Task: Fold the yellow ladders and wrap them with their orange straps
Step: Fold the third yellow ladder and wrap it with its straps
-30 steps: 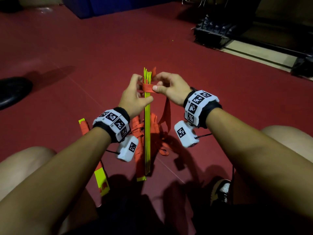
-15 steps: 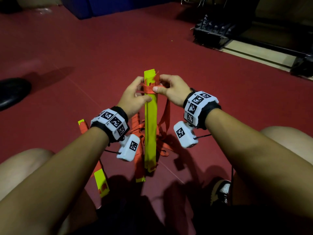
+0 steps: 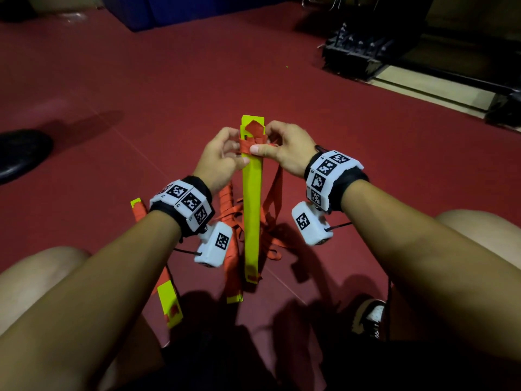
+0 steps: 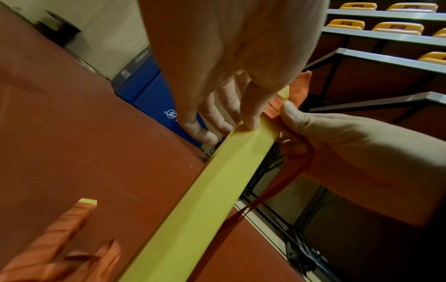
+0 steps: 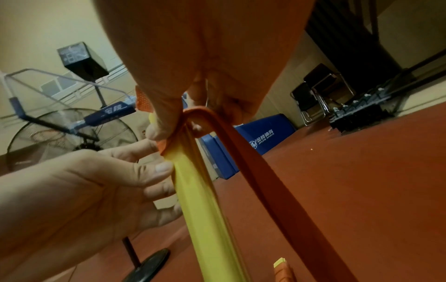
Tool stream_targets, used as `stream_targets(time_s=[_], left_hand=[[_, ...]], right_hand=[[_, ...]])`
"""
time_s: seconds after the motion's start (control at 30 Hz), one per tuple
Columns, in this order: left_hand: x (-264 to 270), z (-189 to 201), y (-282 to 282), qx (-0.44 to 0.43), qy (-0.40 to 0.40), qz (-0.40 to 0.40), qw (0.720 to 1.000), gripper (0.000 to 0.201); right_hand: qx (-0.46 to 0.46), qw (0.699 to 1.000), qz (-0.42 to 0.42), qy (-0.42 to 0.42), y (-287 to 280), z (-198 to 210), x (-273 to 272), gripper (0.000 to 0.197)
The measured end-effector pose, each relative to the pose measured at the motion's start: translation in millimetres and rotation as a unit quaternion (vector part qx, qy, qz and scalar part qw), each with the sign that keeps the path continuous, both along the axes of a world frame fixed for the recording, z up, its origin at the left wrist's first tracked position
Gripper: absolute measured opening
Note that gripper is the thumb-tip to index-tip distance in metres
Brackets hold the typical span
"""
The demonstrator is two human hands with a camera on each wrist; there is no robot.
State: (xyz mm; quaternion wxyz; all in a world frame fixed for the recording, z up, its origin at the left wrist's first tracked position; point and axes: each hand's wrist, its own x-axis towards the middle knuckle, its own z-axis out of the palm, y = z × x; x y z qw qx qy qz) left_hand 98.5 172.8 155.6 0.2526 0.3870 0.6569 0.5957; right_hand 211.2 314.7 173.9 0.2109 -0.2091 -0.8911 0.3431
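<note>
A folded yellow ladder bundle [image 3: 251, 210] stands tilted above the red floor, its flat face toward me. An orange strap [image 3: 251, 146] is wound round it near the top, and a loose length [image 3: 275, 193] hangs down on the right. My left hand [image 3: 225, 158] grips the bundle just below the wrap, thumb on the front face [image 4: 251, 122]. My right hand [image 3: 277, 148] pinches the strap wrap with the thumb across it; in the right wrist view the strap [image 5: 265, 181] loops under its fingers. The far fingers of both hands are hidden behind the bundle.
Two strap-wrapped ladder bundles lie on the floor below my hands, one [image 3: 232, 263] in the middle and one [image 3: 166, 292] at the left. Loose orange straps [image 3: 270, 244] tangle beneath. A black object [image 3: 19, 153] lies left; a black rack [image 3: 361, 55] stands far right.
The bundle has turned from edge-on to flat face toward me. Both hands stayed at its top, and an orange strap end now lies over the upper face.
</note>
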Motion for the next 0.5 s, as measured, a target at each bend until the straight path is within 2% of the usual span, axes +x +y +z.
stream_targets(time_s=[0.1,0.23,0.5], left_hand=[[2.6,0.9,-0.3,-0.011,-0.004,-0.007,1.0,0.042],[0.3,-1.6,0.9,-0.02,-0.001,-0.004,1.0,0.046],[6.8,-2.1,-0.6,-0.054,0.013,-0.098,0.994,0.092]], right_hand=[[0.035,0.999,-0.003,-0.015,-3.9,3.6,2.4,0.044],[0.053,0.998,-0.006,-0.026,-6.4,6.8,4.7,0.046],[0.052,0.999,0.014,-0.006,-9.8,9.1,10.0,0.036]])
